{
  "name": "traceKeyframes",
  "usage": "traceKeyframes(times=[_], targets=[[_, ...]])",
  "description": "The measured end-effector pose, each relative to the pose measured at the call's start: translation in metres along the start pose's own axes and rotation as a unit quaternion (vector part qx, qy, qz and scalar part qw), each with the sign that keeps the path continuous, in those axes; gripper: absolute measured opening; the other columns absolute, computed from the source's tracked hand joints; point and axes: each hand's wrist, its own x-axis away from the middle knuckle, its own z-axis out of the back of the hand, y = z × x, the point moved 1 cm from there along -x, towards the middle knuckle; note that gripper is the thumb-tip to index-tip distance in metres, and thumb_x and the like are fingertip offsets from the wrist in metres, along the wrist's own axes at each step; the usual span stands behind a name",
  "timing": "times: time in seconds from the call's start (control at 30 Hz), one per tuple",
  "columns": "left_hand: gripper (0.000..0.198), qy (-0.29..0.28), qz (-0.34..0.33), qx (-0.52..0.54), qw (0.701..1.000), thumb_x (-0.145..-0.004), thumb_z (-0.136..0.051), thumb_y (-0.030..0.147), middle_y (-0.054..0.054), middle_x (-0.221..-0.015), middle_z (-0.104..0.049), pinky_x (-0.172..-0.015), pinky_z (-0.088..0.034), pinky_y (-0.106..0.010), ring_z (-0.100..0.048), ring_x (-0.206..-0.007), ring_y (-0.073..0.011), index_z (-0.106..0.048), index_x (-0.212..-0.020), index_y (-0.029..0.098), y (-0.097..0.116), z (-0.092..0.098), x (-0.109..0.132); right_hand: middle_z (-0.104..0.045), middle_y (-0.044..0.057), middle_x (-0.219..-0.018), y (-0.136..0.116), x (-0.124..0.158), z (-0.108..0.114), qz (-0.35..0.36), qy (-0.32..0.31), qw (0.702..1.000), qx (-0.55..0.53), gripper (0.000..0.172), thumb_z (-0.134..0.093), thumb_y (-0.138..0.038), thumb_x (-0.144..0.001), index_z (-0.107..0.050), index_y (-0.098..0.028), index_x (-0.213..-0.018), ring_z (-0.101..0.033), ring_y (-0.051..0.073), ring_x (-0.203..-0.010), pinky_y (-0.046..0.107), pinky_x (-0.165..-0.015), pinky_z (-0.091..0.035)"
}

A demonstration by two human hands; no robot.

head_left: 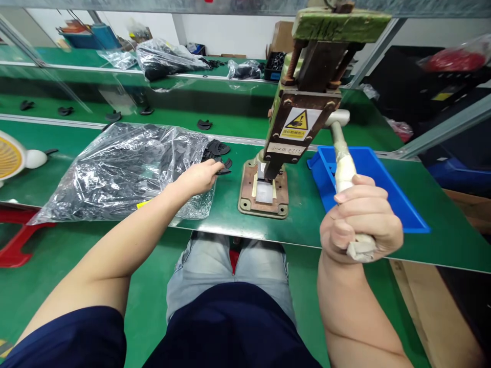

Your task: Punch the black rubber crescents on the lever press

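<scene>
Currently right hand (360,220) is clenching the taped press lever (342,163) near its end; left hand (199,176) is touching black parts (218,149), likely light, stiff, edge-pinchable; its grip, cannot tell.

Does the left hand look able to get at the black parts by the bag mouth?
Probably yes: the left hand is already at the loose black parts spilling from the clear bag, with nothing between them.

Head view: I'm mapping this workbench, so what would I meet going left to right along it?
Small fan → clear bag of black parts → left hand → press → right hand gripping the lever handle.
</scene>
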Motion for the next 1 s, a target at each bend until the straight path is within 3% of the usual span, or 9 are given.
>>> traceKeyframes(times=[0.13, 0.3, 0.43, 0.57, 0.67, 0.8, 1.0], targets=[[0.041, -0.01, -0.019, 0.015, 1.0, -0.1, -0.05, 0.018, -0.015, -0.125, -0.07, -0.095, -0.055, -0.039, -0.07, -0.115, -0.0302, -0.062, -0.14, 0.017, 0.012, 0.004, -0.004, -0.053, -0.006, -0.059, 0.001, 0.0, -0.002, 0.001, 0.016, 1.0, -0.001, 0.045, -0.077, -0.039, -0.087, -0.043, -0.022, -0.062, -0.065, 0.015, -0.072, 0.054, -0.099, -0.058], [0.023, 0.002, -0.035, 0.14, 0.99, -0.097, -0.06, 0.022, -0.01, -0.115, -0.074, -0.096, -0.056, -0.035, -0.072, -0.105, -0.0244, -0.072, -0.116, 0.02, 0.03, -0.019, -0.017, -0.054, -0.007, -0.059, 0.002, 0.0, -0.001, 0.005, 0.011, 1.0, 0.006, 0.044, -0.077, -0.04, -0.086, -0.044, -0.023, -0.062, -0.064, 0.015, -0.07, 0.055, -0.098, -0.058], [0.02, 0.049, 0.049, 0.215, 0.974, -0.1, -0.061, 0.031, -0.009, -0.11, -0.077, -0.091, -0.057, -0.035, -0.073, -0.096, -0.0233, -0.072, -0.112, 0.02, 0.035, -0.029, -0.027, -0.055, -0.006, -0.059, 0.001, -0.001, 0.0, 0.007, 0.004, 1.0, 0.002, 0.04, -0.077, -0.037, -0.086, -0.047, -0.023, -0.064, -0.064, 0.016, -0.072, 0.055, -0.098, -0.058], [0.024, 0.084, 0.14, 0.313, 0.935, -0.105, -0.059, 0.044, -0.005, -0.09, -0.076, -0.076, -0.057, -0.032, -0.073, -0.082, -0.0208, -0.066, -0.104, 0.021, 0.032, -0.014, -0.033, -0.054, -0.007, -0.061, 0.001, 0.0, 0.0, 0.008, -0.005, 1.0, 0.003, 0.041, -0.075, -0.037, -0.087, -0.044, -0.022, -0.064, -0.065, 0.015, -0.074, 0.053, -0.1, -0.057], [0.032, 0.018, 0.138, 0.436, 0.889, -0.109, -0.053, 0.054, 0.0, -0.071, -0.071, -0.062, -0.054, -0.026, -0.071, -0.063, -0.0164, -0.056, -0.101, 0.023, 0.043, -0.001, -0.036, -0.053, -0.007, -0.06, 0.001, 0.001, -0.001, 0.008, 0.0, 1.0, 0.004, 0.045, -0.075, -0.038, -0.087, -0.041, -0.022, -0.064, -0.064, 0.014, -0.074, 0.052, -0.1, -0.056], [0.038, -0.067, 0.107, 0.49, 0.862, -0.109, -0.053, 0.06, 0.002, -0.059, -0.067, -0.049, -0.048, -0.023, -0.064, -0.046, -0.0142, -0.047, -0.099, 0.024, 0.072, 0.0, -0.043, -0.051, -0.007, -0.06, 0.0, 0.001, -0.001, -0.003, 0.01, 1.0, 0.02, 0.046, -0.074, -0.041, -0.089, -0.04, -0.022, -0.064, -0.064, 0.014, -0.072, 0.052, -0.099, -0.057], [0.037, -0.124, 0.112, 0.62, 0.766, -0.099, -0.079, 0.042, 0.0, -0.068, -0.071, -0.062, -0.06, -0.026, -0.073, -0.059, -0.0149, -0.048, -0.103, 0.021, 0.095, -0.008, -0.058, -0.054, -0.008, -0.062, -0.002, 0.0, 0.001, -0.002, -0.009, 1.0, 0.02, 0.043, -0.074, -0.04, -0.089, -0.042, -0.022, -0.065, -0.065, 0.014, -0.073, 0.052, -0.1, -0.057]])
